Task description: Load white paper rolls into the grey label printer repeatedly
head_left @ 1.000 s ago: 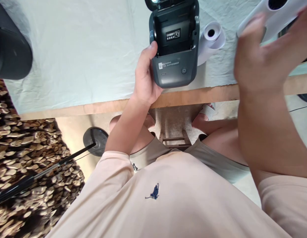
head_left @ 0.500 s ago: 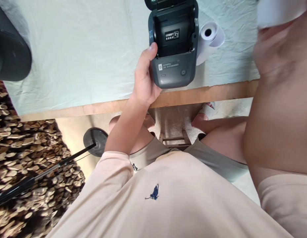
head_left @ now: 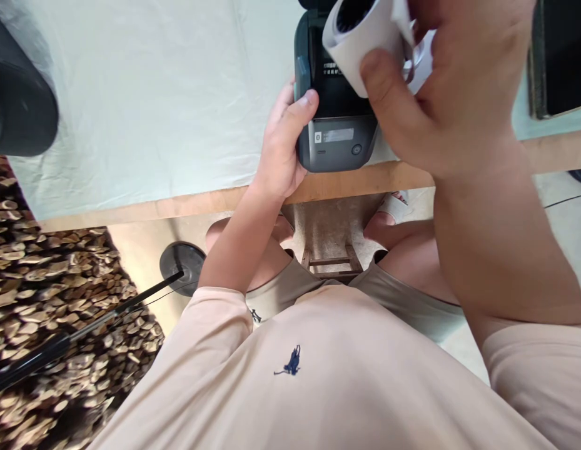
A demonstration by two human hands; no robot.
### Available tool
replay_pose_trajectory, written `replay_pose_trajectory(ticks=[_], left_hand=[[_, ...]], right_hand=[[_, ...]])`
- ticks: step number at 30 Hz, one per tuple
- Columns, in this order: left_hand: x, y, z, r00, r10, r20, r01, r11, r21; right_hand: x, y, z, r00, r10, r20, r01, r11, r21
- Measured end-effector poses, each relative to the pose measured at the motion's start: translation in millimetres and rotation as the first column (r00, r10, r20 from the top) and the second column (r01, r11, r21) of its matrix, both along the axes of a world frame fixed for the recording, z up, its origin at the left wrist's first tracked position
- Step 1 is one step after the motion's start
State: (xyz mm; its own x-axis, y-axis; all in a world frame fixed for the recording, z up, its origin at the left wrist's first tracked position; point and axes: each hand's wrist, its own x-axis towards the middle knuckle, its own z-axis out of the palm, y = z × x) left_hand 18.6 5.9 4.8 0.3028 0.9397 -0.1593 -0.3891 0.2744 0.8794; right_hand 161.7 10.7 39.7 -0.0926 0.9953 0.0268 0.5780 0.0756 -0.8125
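My left hand (head_left: 286, 134) grips the left side of a dark grey label printer (head_left: 338, 142), thumb on its edge. The printer's lid is raised, and its paper bay faces up with a small label inside. In my right hand (head_left: 440, 94) is a white paper roll (head_left: 365, 47) with a dark core, held between thumb and fingers over the right part of the bay. The roll is tilted and covers part of the bay. Whether it touches the printer I cannot tell. Behind my right fingers, another white paper roll (head_left: 422, 65) shows in part.
A pale cloth (head_left: 177, 94) covers the table, whose wooden edge (head_left: 201, 203) runs in front of me. A dark object (head_left: 22, 94) stands at the left, a black flat device (head_left: 565, 56) at the right. Stacked firewood (head_left: 50, 300) and a black stand base (head_left: 182, 267) are lower left.
My right hand has swung in from the right, bringing the paper roll over the printer. The printer and my left hand have shifted slightly to the right.
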Motion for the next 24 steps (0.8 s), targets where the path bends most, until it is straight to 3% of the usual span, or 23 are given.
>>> replay_pose_trajectory(ticks=[3, 5, 11, 15, 20, 24], left_hand=[[0, -1, 0.5, 1.000, -0.014, -0.015, 0.014, 1.000, 0.017], [0, -2, 0.2, 0.999, -0.018, -0.032, 0.018, 1.000, 0.014], [-2, -2, -2.2, 0.993, -0.011, -0.115, 0.003, 0.998, -0.066], [-3, 1, 0.7, 0.999, -0.034, -0.019, 0.034, 0.999, -0.037], [1, 2, 3.6, 1.000, -0.010, 0.025, 0.010, 1.000, -0.005], [-2, 2, -0.7, 0.999, -0.027, 0.046, 0.026, 1.000, 0.015]], right_hand=[[-2, -4, 2.6, 0.920, 0.063, 0.388, -0.138, 0.976, 0.170], [0, -4, 1.9, 0.867, 0.052, 0.496, -0.163, 0.969, 0.184], [2, 2, -8.7, 0.839, 0.118, 0.531, -0.213, 0.969, 0.122], [3, 1, -11.0, 0.843, 0.060, 0.535, -0.187, 0.964, 0.187], [1, -2, -10.7, 0.822, 0.151, 0.550, -0.315, 0.924, 0.217], [-1, -2, -7.4, 0.863, 0.131, 0.487, -0.285, 0.923, 0.257]])
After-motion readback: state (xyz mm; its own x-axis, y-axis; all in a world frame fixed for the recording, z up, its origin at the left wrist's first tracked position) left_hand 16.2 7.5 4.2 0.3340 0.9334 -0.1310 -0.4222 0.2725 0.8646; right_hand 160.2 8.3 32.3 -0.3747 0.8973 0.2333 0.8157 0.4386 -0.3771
